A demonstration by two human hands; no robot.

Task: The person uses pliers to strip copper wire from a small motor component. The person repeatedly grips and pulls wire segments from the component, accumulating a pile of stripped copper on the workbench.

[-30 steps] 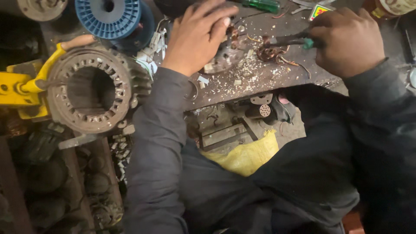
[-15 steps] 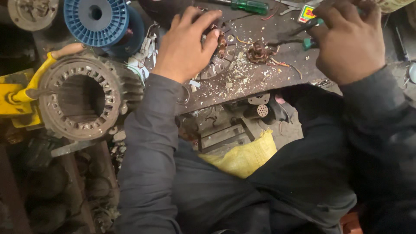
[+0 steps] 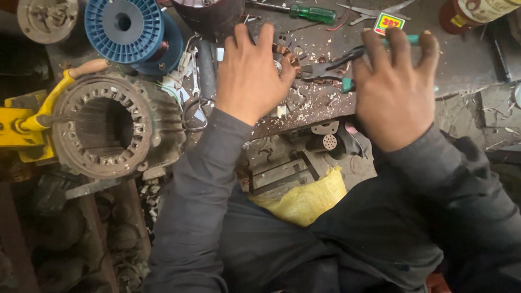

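My left hand (image 3: 251, 73) rests on a small metal part with copper winding (image 3: 286, 54) on the dark workbench (image 3: 467, 65), fingers curled over it. My right hand (image 3: 392, 87) grips green-handled pliers (image 3: 347, 64) whose jaws point left toward the copper winding. Pale shavings and bits of wire lie scattered around the part. How much of the part my left hand covers cannot be told.
A large grey motor stator (image 3: 103, 127) with a yellow handle (image 3: 27, 122) stands at left. A blue wire spool (image 3: 127, 24) sits behind it. A green screwdriver (image 3: 309, 12), scissors (image 3: 374, 10) and a small card (image 3: 389, 23) lie at the back. A yellow sack (image 3: 304, 198) lies below the bench.
The view shifted so the bench sits lower in frame. My right hand moved left and down with the pliers, and its jaws now reach the copper winding under my left hand.
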